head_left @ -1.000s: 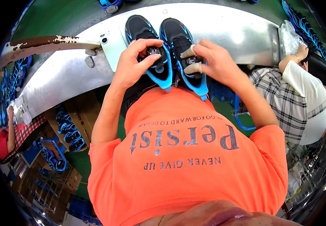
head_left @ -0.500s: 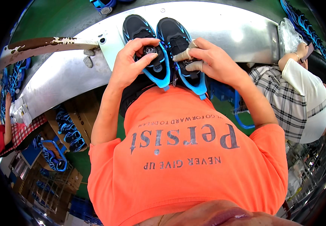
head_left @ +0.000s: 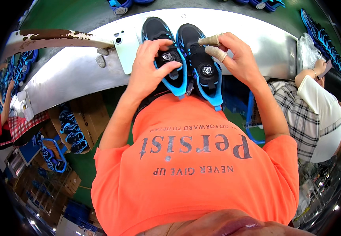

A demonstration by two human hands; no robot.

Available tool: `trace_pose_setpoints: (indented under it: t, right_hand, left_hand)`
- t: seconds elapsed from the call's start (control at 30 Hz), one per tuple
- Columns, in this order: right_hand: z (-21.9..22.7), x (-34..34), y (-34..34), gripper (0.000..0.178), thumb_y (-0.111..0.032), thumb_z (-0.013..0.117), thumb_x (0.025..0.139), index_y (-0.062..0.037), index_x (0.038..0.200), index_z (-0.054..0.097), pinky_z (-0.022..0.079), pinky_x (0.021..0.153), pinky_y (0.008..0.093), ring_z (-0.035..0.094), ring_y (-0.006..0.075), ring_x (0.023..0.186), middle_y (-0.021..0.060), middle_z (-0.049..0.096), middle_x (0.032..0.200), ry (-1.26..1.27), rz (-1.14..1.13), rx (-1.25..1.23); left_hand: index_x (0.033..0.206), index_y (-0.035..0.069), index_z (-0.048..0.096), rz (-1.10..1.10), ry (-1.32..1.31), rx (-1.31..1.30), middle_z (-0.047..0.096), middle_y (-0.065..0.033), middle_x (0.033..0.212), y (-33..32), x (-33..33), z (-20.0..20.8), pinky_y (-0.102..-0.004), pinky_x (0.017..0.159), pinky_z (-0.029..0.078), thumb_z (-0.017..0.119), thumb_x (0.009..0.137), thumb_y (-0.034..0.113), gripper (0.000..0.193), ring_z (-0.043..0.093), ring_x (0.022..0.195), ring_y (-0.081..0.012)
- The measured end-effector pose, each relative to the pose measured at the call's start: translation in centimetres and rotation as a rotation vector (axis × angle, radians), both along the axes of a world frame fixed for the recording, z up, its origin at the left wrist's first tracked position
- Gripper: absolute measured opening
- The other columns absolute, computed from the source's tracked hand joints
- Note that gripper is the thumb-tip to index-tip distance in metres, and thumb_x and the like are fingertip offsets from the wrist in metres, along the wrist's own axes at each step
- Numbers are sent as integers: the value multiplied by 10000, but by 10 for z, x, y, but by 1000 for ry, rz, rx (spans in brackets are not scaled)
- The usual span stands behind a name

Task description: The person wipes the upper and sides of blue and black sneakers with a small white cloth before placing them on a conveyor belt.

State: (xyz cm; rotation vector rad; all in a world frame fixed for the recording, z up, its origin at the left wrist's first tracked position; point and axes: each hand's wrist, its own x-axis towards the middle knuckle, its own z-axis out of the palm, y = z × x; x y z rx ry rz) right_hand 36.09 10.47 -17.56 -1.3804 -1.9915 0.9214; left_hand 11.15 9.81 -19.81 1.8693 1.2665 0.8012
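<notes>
A pair of black sneakers with bright blue collars stands side by side at the near edge of the metal worktop, toes pointing away. My left hand (head_left: 148, 65) curls round the left shoe (head_left: 154, 29), thumb and forefinger on either side of its round dial (head_left: 167, 58), which shows between them. Over the right shoe (head_left: 190, 35), my right hand (head_left: 235, 55) is raised, with tan covers on thumb and forefinger. Those two fingertips are apart, and no object shows between them. Below them, the right shoe's dial (head_left: 207, 70) lies uncovered on the tongue.
A pale green phone (head_left: 124, 53) lies left of the shoes, beside small grey stones (head_left: 100, 60) and a chipped painted bar (head_left: 60, 38). Another person (head_left: 316, 98) works at the right, near a clear plastic bag (head_left: 307, 51). A cardboard box (head_left: 89, 118) of shoes stands lower left.
My right hand has lifted off the right shoe's tongue and dial, exposing the dial. My left hand stays at the left shoe. The whole view has shifted slightly.
</notes>
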Motion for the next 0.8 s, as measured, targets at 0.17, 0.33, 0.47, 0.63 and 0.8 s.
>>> trace_pose_setpoints:
  t: [0.17,0.33,0.47,0.63,0.8]
  right_hand:
    - [-11,-10,10,119,-123,644,857,-59,953,670,469,665,323,578,251,735,108,606,860,-8,47,-6]
    - [-34,-23,37,162,-190,635,856,-36,902,636,466,672,373,576,301,757,138,595,814,-16,66,-5]
    - [-43,-49,64,272,-271,652,847,-120,1073,654,473,755,400,576,315,859,151,609,934,-53,101,82]
    - [-99,-88,105,469,-381,648,847,-206,1275,572,470,848,422,572,354,994,189,602,1066,-124,148,339]
    - [-110,-91,111,449,-452,571,887,-253,1289,560,461,866,460,590,364,1020,186,623,1085,-271,113,213]
  left_hand:
    - [1140,78,627,-126,-138,-222,576,-12,956,7,-13,-2,-241,756,401,773,743,150,429,469,822,-130]
    - [1148,73,637,85,6,-88,608,-30,1059,-5,-2,0,-233,776,405,758,754,137,417,486,851,-124]
    - [1150,70,650,102,-129,-200,638,-34,1018,-10,0,-1,-249,798,431,714,781,82,375,514,883,-135]
    - [1172,64,650,-458,-30,-227,642,-17,1176,10,-13,12,-302,935,401,609,795,-22,389,499,1047,-187]
    - [1241,-4,570,170,-327,-405,618,-131,1202,-36,-15,20,-260,704,501,588,924,96,334,601,844,-182]
